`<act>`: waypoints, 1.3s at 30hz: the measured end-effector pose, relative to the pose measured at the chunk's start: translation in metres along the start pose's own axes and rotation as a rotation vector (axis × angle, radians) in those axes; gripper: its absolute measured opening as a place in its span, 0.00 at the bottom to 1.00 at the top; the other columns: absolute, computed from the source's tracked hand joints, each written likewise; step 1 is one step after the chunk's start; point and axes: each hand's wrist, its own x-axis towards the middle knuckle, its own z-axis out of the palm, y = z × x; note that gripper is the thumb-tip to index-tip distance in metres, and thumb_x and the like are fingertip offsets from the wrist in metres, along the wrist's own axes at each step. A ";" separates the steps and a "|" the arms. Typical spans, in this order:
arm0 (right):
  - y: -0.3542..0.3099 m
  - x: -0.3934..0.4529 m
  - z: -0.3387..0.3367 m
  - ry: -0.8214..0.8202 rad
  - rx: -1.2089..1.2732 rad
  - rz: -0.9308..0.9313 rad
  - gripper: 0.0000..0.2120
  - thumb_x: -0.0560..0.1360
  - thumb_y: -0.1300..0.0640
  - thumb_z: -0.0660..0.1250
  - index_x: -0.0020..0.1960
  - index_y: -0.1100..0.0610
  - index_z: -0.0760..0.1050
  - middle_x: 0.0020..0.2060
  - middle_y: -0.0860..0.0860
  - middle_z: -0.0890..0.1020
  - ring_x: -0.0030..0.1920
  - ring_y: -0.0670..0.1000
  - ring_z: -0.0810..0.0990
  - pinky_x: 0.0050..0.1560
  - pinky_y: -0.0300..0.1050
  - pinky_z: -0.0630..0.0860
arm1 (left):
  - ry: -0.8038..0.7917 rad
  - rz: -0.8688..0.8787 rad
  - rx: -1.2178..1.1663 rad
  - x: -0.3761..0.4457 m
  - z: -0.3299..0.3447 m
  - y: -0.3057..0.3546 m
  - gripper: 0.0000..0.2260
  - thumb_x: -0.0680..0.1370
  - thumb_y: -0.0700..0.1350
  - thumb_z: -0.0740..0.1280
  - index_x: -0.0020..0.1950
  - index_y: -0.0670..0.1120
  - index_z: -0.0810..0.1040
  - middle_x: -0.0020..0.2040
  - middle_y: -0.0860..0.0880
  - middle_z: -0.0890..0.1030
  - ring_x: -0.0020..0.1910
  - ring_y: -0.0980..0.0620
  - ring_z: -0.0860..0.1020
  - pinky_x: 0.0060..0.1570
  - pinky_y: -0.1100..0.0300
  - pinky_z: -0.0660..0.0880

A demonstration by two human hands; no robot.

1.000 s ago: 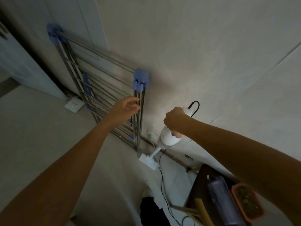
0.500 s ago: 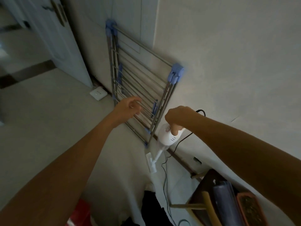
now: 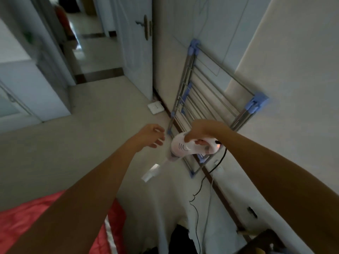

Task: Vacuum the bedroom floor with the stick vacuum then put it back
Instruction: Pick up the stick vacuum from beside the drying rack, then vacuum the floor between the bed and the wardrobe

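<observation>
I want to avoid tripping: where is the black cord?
In the head view, the black cord trails from the vacuum in the right hand along the floor beside the right wall.

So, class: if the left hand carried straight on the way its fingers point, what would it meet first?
Probably the lower corner of the drying rack, just beyond the open left hand; depth is unclear, so it might pass in front.

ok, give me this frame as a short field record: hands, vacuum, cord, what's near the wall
right hand: closed on the handle of the stick vacuum
left hand: open, empty, apart from the vacuum
vacuum head: down near the floor, blurred
cord: black, trails from the handle end down across the floor
drying rack: folded, leaning on the wall, blue joints
door: open to a hallway
red bedding: lower left
</observation>
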 end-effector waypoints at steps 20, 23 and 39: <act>-0.163 0.146 0.003 -0.761 0.864 0.060 0.23 0.82 0.41 0.58 0.43 0.62 0.73 0.24 0.52 0.76 0.18 0.48 0.72 0.24 0.34 0.71 | 0.527 -0.178 -1.156 0.062 -0.102 -0.076 0.22 0.77 0.57 0.68 0.59 0.38 0.80 0.48 0.38 0.84 0.42 0.43 0.86 0.36 0.51 0.81; -0.177 0.164 0.023 -0.674 0.812 0.081 0.20 0.80 0.45 0.59 0.40 0.59 0.72 0.24 0.51 0.73 0.18 0.48 0.69 0.23 0.33 0.67 | 0.617 -0.212 -1.229 0.073 -0.100 -0.085 0.21 0.81 0.53 0.64 0.62 0.38 0.78 0.54 0.37 0.82 0.47 0.42 0.84 0.36 0.52 0.81; -0.194 0.215 0.077 -0.587 0.614 -0.109 0.15 0.83 0.48 0.55 0.39 0.52 0.68 0.31 0.51 0.72 0.16 0.43 0.71 0.20 0.34 0.69 | 0.647 -0.388 -1.105 0.076 -0.106 -0.120 0.16 0.84 0.52 0.59 0.62 0.42 0.77 0.44 0.47 0.87 0.42 0.50 0.85 0.38 0.54 0.82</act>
